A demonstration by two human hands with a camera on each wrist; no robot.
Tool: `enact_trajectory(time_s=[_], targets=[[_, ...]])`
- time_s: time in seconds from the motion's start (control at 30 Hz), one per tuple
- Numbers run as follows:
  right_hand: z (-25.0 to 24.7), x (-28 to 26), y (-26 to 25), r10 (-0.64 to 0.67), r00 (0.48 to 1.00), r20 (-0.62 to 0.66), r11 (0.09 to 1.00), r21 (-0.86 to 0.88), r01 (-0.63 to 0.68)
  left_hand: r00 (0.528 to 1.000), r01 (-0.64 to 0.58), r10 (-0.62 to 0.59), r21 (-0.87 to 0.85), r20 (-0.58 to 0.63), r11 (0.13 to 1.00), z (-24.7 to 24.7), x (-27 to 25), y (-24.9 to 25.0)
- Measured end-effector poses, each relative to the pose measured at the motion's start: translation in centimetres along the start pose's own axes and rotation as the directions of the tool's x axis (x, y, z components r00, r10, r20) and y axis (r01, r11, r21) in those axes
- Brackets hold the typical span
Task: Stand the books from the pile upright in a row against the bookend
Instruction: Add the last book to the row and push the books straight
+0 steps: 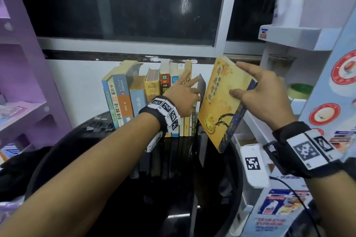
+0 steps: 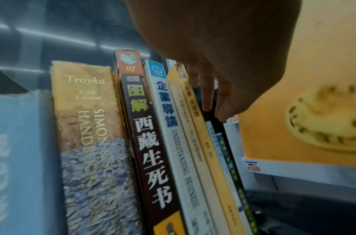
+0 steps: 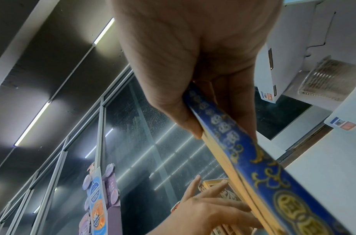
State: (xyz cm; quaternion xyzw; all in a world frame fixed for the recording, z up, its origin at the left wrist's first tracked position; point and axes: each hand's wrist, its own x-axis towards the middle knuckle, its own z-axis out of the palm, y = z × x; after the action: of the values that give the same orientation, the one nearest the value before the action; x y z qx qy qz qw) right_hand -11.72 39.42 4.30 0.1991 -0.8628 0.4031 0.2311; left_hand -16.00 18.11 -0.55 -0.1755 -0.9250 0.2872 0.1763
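Observation:
A row of upright books (image 1: 150,90) stands on the black round table (image 1: 115,188) under the window. At its right end rises a thin dark grey bookend (image 1: 201,84). My left hand (image 1: 185,90) rests with straight, spread fingers on the last thin books (image 2: 203,130) beside the bookend; its fingers (image 2: 207,95) reach down along them. My right hand (image 1: 240,81) grips a yellow book with a blue spine (image 1: 221,106), thumb on the cover, fingers behind. That book hangs tilted in the air just right of the bookend. The blue spine (image 3: 253,159) fills the right wrist view, with my left hand (image 3: 203,206) below it.
A purple shelf unit (image 1: 23,82) stands at the left. A white shelf unit (image 1: 289,38) crowds the right, holding a green tape roll (image 1: 299,90). A white box with a marker (image 1: 254,163) sits at the table's right rim. The window wall is close behind the books.

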Motion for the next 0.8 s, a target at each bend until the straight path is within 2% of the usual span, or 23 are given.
enact_trajectory(time_s=[0.23, 0.57, 0.8], targets=[[1.4, 1.8, 0.0, -0.041, 0.999, 0.007, 0.999, 0.03, 0.04, 0.997, -0.057, 0.052, 0.076, 0.061, 0.995, 1.3, -0.1, -0.2], [3.7, 4.2, -0.2, -0.06, 0.998, 0.01, 0.998, 0.028, 0.06, 1.0, -0.025, 0.024, 0.065, 0.018, 0.998, 1.7, -0.2, 0.0], [4.7, 6.8, -0.6, -0.034, 0.998, -0.061, 0.996, 0.081, 0.039, 0.999, -0.046, 0.046, 0.076, 0.009, 0.996, 1.8, -0.4, -0.3]])
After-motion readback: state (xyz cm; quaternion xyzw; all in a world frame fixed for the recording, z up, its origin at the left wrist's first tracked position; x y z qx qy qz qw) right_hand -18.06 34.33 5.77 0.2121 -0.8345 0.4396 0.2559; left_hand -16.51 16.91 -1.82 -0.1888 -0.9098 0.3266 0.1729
